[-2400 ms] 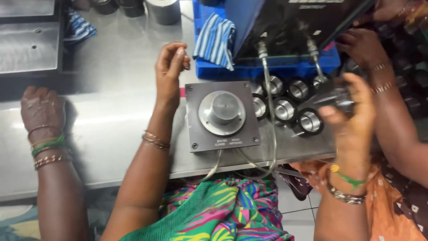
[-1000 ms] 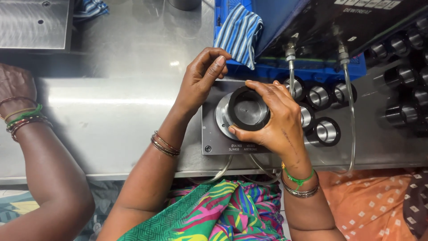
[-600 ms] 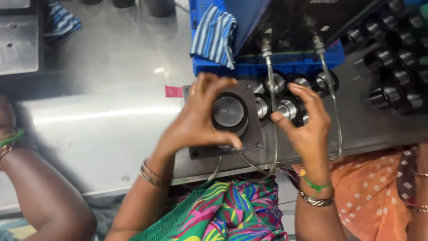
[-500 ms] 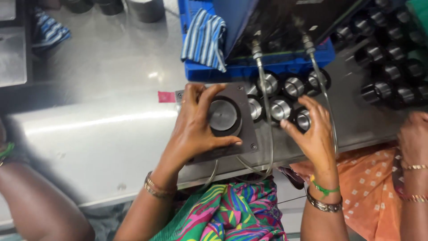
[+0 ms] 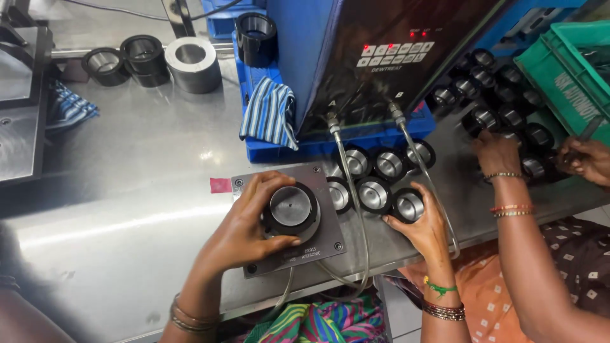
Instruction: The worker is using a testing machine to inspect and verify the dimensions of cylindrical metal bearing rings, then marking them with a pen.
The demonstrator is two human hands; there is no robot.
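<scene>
Black ring [image 5: 291, 208] — a short, thick-walled metal sleeve with a bright bore — sits over the round post of the grey gauge plate [image 5: 289, 219] near the front edge of the table [image 5: 127, 190]. Judged heavy for its size, rigid, smooth on the outer wall and likely a little slick; not fragile, though the machined bore and end faces would mark if knocked. Best hold looks to be across the outer wall, thumb opposite fingers, lifting straight up off the post.

Left hand [image 5: 244, 228] is curled around the ring's near and left side, thumb along the front, fingers wrapped on the rim — a partly closed grip on it.

Right hand [image 5: 422, 222] rests on the nearest ring of the cluster [image 5: 410, 204] just right of the plate, fingers bent over its outer wall, touching it; whether it is lifted cannot be told.

Two clear hoses [image 5: 346, 184] run down from the blue instrument box [image 5: 356, 57] behind. A striped cloth [image 5: 270, 114] hangs on the blue tray. Another person's hand [image 5: 495, 152] works at more rings [image 5: 508, 114] to the right, beside a green crate [image 5: 565, 70].
</scene>
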